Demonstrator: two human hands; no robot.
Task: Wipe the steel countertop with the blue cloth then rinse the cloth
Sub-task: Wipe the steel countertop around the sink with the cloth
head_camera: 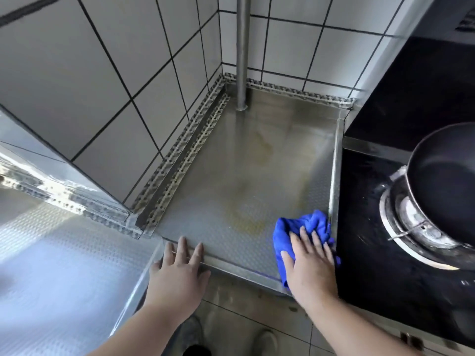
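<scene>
A textured steel countertop (244, 181) fills the corner between two tiled walls, with yellowish stains across its middle. The crumpled blue cloth (300, 224) lies at the countertop's front right corner, against the raised right rim. My right hand (311, 263) presses flat on the cloth with straight, spread fingers. My left hand (177, 271) rests open on the countertop's front edge near its left corner, its fingers lying over the rim.
A steel pipe (243, 52) stands upright at the back of the countertop. To the right is a black gas stove (372, 253) with a dark pan (447, 186) on its burner. Another steel surface (51, 265) extends at the left. The tiled floor shows below.
</scene>
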